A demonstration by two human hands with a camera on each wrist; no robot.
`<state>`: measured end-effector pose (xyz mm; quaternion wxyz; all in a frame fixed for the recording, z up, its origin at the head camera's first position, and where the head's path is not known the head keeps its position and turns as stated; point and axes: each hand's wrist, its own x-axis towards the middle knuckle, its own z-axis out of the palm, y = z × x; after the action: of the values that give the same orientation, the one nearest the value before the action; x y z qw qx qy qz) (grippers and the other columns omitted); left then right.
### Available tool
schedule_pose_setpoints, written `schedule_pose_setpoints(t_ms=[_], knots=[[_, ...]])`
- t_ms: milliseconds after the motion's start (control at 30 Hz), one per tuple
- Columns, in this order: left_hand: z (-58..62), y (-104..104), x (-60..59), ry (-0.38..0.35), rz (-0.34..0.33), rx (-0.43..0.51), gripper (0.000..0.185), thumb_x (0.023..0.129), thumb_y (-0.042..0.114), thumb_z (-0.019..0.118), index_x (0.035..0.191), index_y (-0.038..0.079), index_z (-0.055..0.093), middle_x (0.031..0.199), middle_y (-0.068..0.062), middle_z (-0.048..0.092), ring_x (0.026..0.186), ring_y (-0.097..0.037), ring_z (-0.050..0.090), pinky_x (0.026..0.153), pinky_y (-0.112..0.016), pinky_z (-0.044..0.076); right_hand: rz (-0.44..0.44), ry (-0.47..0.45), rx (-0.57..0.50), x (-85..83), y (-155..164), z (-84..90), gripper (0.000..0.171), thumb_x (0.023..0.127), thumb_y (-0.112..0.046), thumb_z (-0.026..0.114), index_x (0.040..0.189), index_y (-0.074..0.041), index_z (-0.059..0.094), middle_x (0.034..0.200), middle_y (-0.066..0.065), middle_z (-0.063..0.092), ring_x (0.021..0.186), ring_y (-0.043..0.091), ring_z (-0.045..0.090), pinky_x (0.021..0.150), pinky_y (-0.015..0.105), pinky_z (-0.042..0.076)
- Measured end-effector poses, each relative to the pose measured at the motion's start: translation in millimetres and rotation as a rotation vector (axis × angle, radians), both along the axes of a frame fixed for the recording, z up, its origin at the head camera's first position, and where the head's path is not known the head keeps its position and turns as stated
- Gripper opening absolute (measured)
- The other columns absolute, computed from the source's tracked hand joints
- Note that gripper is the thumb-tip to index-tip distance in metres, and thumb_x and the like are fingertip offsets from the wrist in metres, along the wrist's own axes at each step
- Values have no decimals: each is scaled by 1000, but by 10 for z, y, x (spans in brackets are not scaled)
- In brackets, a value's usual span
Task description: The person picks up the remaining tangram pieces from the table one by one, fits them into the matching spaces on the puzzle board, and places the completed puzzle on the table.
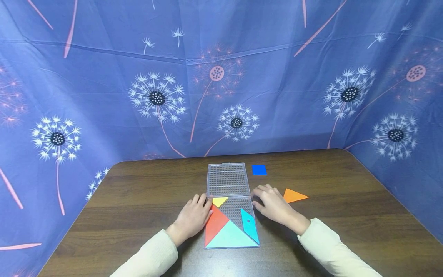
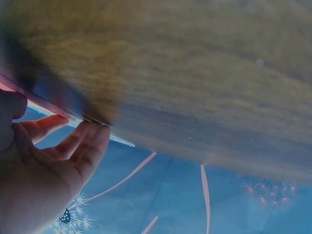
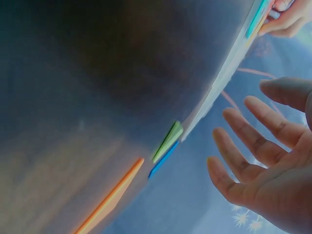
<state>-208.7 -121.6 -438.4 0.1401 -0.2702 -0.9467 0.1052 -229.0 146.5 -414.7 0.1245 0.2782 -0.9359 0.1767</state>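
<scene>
A clear hinged case [image 1: 228,181] lies unfolded on the table. Its near half holds a yellow triangle [image 1: 219,201], a large red triangle [image 1: 217,223], a pale aqua triangle [image 1: 232,236] and a light-blue parallelogram [image 1: 249,225]. My left hand [image 1: 193,216] rests at the case's left edge, fingertips at the red and yellow pieces. Beside the right edge hovers my right hand [image 1: 271,202], its fingers spread with nothing between them in the right wrist view. A green piece [image 3: 167,142] lies on the table in that view, hidden under this hand in the head view.
An orange triangle [image 1: 294,195] lies on the wooden table [image 1: 149,200] right of my right hand. Near the case's far right corner is a blue square [image 1: 259,170]. A blue dandelion-print cloth [image 1: 277,96] hangs behind and beside the table.
</scene>
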Motion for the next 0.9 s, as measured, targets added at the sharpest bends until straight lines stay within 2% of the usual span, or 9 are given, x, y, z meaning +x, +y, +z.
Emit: schedule_pose_setpoints(t_ms=[200, 367, 900], knots=[[3, 0, 3, -21, 9, -5, 42, 93, 36, 47, 124, 9, 54, 113, -10, 52, 96, -23, 50, 78, -33, 48, -28, 49, -35, -162, 75, 17, 15, 77, -8, 70, 91, -8, 66, 95, 6, 66, 90, 28, 59, 75, 48, 44], [5, 3, 9, -37, 15, -7, 43, 93, 37, 47, 126, 9, 53, 114, -10, 52, 97, -23, 50, 79, -34, 48, -67, 52, -42, -284, 134, 9, 18, 77, -8, 70, 93, -7, 65, 97, 7, 66, 89, 29, 58, 75, 49, 43], [6, 2, 9, -34, 11, 1, 42, 93, 36, 47, 125, 9, 54, 113, -10, 52, 97, -23, 50, 79, -34, 48, -163, 15, 58, -574, 241, 12, 22, 81, -13, 67, 102, -6, 64, 101, 10, 63, 90, 30, 56, 76, 49, 43]])
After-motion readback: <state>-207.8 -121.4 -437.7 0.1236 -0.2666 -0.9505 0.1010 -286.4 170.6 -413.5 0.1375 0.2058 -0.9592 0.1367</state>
